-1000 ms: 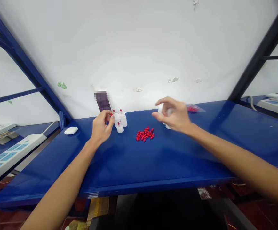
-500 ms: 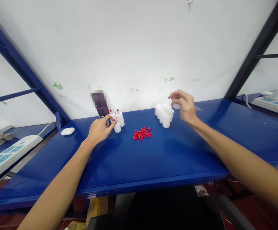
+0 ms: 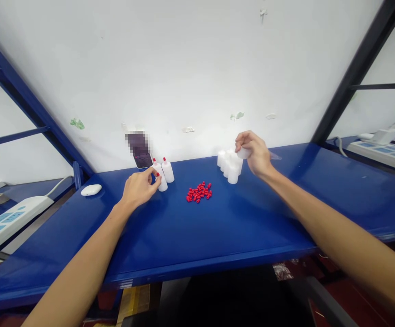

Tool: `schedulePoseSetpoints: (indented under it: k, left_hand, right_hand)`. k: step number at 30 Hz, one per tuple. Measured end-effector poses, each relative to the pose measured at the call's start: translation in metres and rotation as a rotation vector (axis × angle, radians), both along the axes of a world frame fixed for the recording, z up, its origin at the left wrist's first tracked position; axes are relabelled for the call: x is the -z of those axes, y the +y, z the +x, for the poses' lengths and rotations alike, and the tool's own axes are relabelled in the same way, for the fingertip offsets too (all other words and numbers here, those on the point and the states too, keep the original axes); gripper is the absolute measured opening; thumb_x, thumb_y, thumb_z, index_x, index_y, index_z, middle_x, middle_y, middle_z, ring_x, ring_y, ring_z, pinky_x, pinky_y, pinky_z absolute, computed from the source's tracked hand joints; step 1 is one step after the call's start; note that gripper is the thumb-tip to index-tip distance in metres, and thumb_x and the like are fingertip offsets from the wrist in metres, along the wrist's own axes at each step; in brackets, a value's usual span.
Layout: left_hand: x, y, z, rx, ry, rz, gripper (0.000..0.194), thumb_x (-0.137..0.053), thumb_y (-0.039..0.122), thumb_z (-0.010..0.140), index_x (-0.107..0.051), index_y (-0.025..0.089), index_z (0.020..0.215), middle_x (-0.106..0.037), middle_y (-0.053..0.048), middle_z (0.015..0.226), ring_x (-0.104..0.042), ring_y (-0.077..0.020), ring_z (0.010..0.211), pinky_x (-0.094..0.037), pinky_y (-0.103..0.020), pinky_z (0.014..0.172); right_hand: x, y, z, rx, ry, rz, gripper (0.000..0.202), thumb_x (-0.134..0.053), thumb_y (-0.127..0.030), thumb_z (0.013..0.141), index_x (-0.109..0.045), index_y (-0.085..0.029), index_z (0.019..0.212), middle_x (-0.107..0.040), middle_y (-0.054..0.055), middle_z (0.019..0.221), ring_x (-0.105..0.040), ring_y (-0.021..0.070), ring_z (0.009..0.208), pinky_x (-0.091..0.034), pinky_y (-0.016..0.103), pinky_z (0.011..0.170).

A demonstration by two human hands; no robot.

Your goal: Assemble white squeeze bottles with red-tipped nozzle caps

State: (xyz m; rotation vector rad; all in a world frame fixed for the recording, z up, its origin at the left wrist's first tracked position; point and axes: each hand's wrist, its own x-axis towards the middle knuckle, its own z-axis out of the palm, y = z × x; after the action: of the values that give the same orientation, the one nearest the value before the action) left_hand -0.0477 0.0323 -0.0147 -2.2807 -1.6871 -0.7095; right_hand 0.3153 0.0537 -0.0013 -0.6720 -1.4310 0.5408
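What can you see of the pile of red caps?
The red caps are small, short and evenly red, with a slight shine that suggests plastic. They lie loose and uncovered in one uneven cluster, turned various ways, some seemingly touching. They rest on the blue table, between the bottles at the left hand and those near the right hand. Neither hand touches the pile. The caps' fine detail is too small to make out.

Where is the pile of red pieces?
In the head view, the red pile lies between the red-tipped bottles on the left and the white bottles on the right.
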Motion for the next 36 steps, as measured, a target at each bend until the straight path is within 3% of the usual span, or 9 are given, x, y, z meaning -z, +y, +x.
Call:
schedulePoseSetpoints:
  k: [8, 12, 14, 17, 22, 26, 29, 32, 36]
  left_hand:
    - [-0.008, -0.007, 0.0, -0.056, -0.039, 0.13, 0.021, -0.057, 0.04, 0.086, -0.064, 0.022, 0.094, -0.056, 0.004, 0.057, -0.054, -0.0164, 0.05, -0.031, -0.026, 0.052]
    - [-0.006, -0.014, 0.007, 0.205, -0.142, 0.281, 0.019, -0.052, 0.031, 0.092, -0.067, 0.02, 0.098, -0.045, 0.007, 0.051, -0.043, -0.0104, 0.044, -0.035, -0.023, 0.053]
    - [-0.002, -0.017, 0.013, 0.342, -0.161, 0.309, 0.02, -0.053, 0.03, 0.093, -0.07, 0.02, 0.093, -0.052, 0.005, 0.052, -0.044, -0.0095, 0.045, -0.037, -0.022, 0.053]
    - [0.006, -0.02, 0.026, 0.501, -0.155, 0.259, 0.022, -0.053, 0.03, 0.095, -0.073, 0.02, 0.096, -0.071, -0.002, 0.073, -0.059, -0.0116, 0.059, -0.045, -0.023, 0.06]
    - [0.013, -0.023, 0.04, 0.568, -0.118, 0.117, 0.022, -0.049, 0.027, 0.097, -0.069, 0.019, 0.104, -0.073, -0.005, 0.087, -0.063, -0.0137, 0.068, -0.047, -0.026, 0.067]
    - [0.011, -0.027, 0.043, 0.52, -0.083, -0.018, 0.019, -0.043, 0.021, 0.094, -0.059, 0.019, 0.084, -0.061, 0.002, 0.067, -0.051, -0.0121, 0.055, -0.039, -0.025, 0.058]
    - [0.011, -0.028, 0.046, 0.532, -0.033, -0.05, 0.031, -0.041, 0.025, 0.093, -0.043, 0.021, 0.062, -0.046, 0.003, 0.055, -0.042, -0.0127, 0.052, -0.033, -0.027, 0.056]
    - [0.013, -0.027, 0.05, 0.554, -0.011, -0.093, 0.039, -0.042, 0.028, 0.094, -0.034, 0.021, 0.057, -0.039, 0.004, 0.051, -0.035, -0.0121, 0.05, -0.03, -0.029, 0.057]
    - [0.016, -0.025, 0.054, 0.561, -0.04, -0.161, 0.04, -0.043, 0.028, 0.094, -0.037, 0.02, 0.056, -0.036, 0.006, 0.048, -0.03, -0.01, 0.046, -0.029, -0.029, 0.057]
  right_hand:
    - [0.005, -0.008, -0.009, -0.009, -0.136, -0.095, 0.016, -0.042, -0.017, 0.072, -0.053, -0.022, 0.083, -0.055, -0.001, 0.071, -0.051, 0.0173, 0.071, -0.039, 0.033, 0.07]
    - [0.011, -0.007, -0.011, -0.036, -0.159, -0.135, 0.009, -0.043, -0.017, 0.073, -0.049, -0.021, 0.079, -0.054, -0.001, 0.072, -0.048, 0.0157, 0.069, -0.036, 0.031, 0.067]
    - [0.015, -0.005, -0.011, -0.04, -0.171, -0.143, 0.008, -0.043, -0.017, 0.073, -0.047, -0.021, 0.079, -0.053, -0.001, 0.072, -0.047, 0.0153, 0.068, -0.035, 0.03, 0.066]
    - [0.017, -0.004, -0.012, -0.022, -0.195, -0.135, 0.007, -0.043, -0.019, 0.073, -0.047, -0.021, 0.079, -0.052, -0.001, 0.073, -0.046, 0.0159, 0.07, -0.035, 0.03, 0.066]
    - [0.019, -0.006, -0.012, 0.019, -0.186, -0.105, 0.005, -0.043, -0.02, 0.076, -0.047, -0.022, 0.079, -0.051, -0.001, 0.074, -0.046, 0.0166, 0.071, -0.035, 0.03, 0.067]
    - [0.021, -0.005, -0.012, 0.034, -0.223, -0.099, 0.006, -0.042, -0.02, 0.077, -0.047, -0.022, 0.08, -0.05, -0.001, 0.076, -0.046, 0.0166, 0.07, -0.035, 0.03, 0.065]
    - [0.024, -0.004, -0.012, 0.047, -0.282, -0.094, 0.008, -0.041, -0.019, 0.077, -0.048, -0.022, 0.081, -0.051, 0.0, 0.076, -0.045, 0.0163, 0.069, -0.036, 0.031, 0.065]
    - [0.028, -0.005, -0.012, 0.073, -0.301, -0.075, 0.01, -0.041, -0.018, 0.076, -0.049, -0.022, 0.081, -0.053, 0.0, 0.076, -0.047, 0.0164, 0.07, -0.037, 0.031, 0.065]
    - [0.031, -0.007, -0.014, 0.088, -0.294, -0.077, 0.011, -0.041, -0.017, 0.075, -0.05, -0.022, 0.079, -0.053, 0.0, 0.074, -0.049, 0.0166, 0.07, -0.038, 0.03, 0.063]
